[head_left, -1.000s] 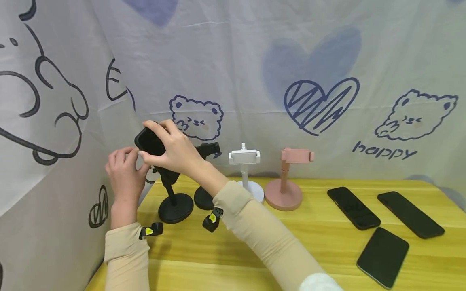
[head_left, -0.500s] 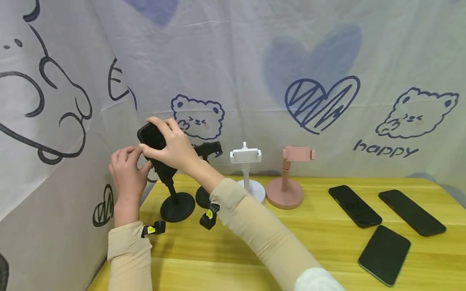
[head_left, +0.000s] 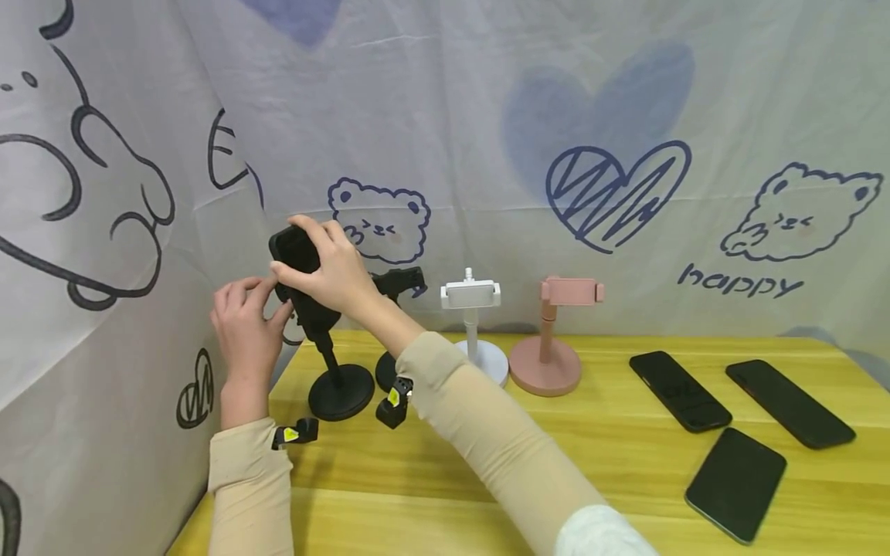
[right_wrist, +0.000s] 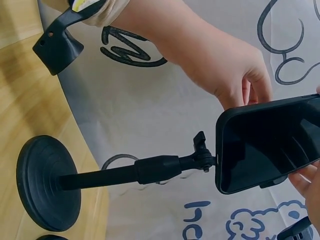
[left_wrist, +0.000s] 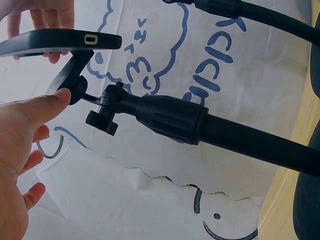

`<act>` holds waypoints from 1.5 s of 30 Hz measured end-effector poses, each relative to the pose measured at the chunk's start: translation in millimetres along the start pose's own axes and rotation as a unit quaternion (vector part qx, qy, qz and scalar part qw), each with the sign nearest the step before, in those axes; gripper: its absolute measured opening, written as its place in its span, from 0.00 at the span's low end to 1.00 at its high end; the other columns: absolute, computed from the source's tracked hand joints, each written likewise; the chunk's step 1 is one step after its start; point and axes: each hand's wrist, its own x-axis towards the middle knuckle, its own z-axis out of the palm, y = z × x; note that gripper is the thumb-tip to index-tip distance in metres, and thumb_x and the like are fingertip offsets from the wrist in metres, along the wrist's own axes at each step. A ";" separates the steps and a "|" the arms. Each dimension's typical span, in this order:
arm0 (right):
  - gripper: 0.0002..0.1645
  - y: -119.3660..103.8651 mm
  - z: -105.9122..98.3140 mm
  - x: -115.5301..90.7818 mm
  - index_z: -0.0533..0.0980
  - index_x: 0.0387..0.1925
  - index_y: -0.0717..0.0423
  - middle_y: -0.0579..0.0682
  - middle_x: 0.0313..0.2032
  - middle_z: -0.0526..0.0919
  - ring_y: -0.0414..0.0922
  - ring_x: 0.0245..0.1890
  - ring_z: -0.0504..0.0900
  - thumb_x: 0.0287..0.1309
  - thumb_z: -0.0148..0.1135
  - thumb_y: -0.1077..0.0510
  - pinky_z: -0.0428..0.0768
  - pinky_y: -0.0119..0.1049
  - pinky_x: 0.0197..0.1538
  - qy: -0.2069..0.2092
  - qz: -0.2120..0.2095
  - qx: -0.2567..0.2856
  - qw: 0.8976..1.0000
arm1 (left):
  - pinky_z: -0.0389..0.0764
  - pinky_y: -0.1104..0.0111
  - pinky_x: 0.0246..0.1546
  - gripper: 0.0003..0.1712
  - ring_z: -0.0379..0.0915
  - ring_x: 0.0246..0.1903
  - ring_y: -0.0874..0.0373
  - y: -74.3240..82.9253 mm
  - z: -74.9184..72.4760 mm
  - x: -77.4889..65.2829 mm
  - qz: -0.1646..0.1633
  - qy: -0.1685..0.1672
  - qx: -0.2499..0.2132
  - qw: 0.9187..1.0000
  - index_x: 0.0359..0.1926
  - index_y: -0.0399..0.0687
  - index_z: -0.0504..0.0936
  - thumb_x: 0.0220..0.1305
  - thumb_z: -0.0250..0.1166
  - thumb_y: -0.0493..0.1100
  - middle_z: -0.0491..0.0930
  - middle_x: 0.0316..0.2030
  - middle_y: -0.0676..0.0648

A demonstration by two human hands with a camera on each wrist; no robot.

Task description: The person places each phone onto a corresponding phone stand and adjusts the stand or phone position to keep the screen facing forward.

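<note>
Head view faces forward and down from farther back; close wrist views share the gripped phone.

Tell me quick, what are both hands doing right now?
Left hand: closed, pinching the clamp of the black phone stand.
Right hand: closed, holding the black smartphone.

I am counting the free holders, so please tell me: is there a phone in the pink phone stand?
No, the pink phone stand shows its bare pink clamp, with nothing mounted in it.

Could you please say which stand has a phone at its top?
The leftmost black stand; the white stand, pink stand and other black stand show none.
</note>
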 end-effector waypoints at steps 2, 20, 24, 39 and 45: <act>0.39 0.6 0.7 0.4 0.61 0.70 0.42 0.54 0.57 0.70 0.45 0.47 0.76 0.60 0.61 0.40 0.78 0.34 0.44 -0.002 0.007 0.000 1.000 | 0.63 0.41 0.54 0.21 0.65 0.55 0.36 0.6 0.1 0.3 0.000 -0.001 0.001 1.000 0.53 0.41 0.82 0.56 0.71 0.36 0.77 0.49 0.35; 0.39 1.4 15.6 3.4 0.61 0.70 0.39 0.53 0.59 0.70 0.46 0.46 0.77 0.59 0.59 0.36 0.78 0.35 0.42 -0.015 0.049 -0.023 0.998 | 0.65 0.42 0.57 0.20 0.67 0.55 0.36 -4.2 2.4 -1.8 -0.004 0.004 -0.006 1.000 0.52 0.36 0.82 0.58 0.69 0.34 0.80 0.49 0.34; 0.39 1.4 15.9 3.0 0.61 0.69 0.37 0.54 0.60 0.70 0.48 0.45 0.78 0.59 0.59 0.36 0.78 0.34 0.39 -0.020 0.069 -0.022 0.997 | 0.66 0.42 0.57 0.19 0.67 0.54 0.36 -6.0 4.4 0.0 0.002 0.010 -0.017 1.000 0.51 0.36 0.82 0.57 0.69 0.33 0.80 0.48 0.33; 0.39 -1.2 16.2 6.0 0.61 0.70 0.40 0.54 0.58 0.70 0.47 0.40 0.78 0.60 0.59 0.36 0.78 0.33 0.37 -0.021 0.069 -0.059 0.996 | 0.67 0.44 0.55 0.19 0.68 0.51 0.34 -4.7 10.0 1.3 0.024 0.029 -0.052 0.998 0.50 0.35 0.83 0.55 0.68 0.29 0.81 0.43 0.32; 0.40 -3.7 17.7 7.4 0.61 0.70 0.40 0.54 0.56 0.70 0.45 0.38 0.77 0.60 0.59 0.36 0.77 0.30 0.36 -0.011 0.063 -0.059 0.996 | 0.67 0.46 0.56 0.16 0.68 0.50 0.35 -4.8 9.0 0.0 0.034 0.033 -0.062 0.997 0.48 0.33 0.83 0.57 0.68 0.30 0.80 0.41 0.32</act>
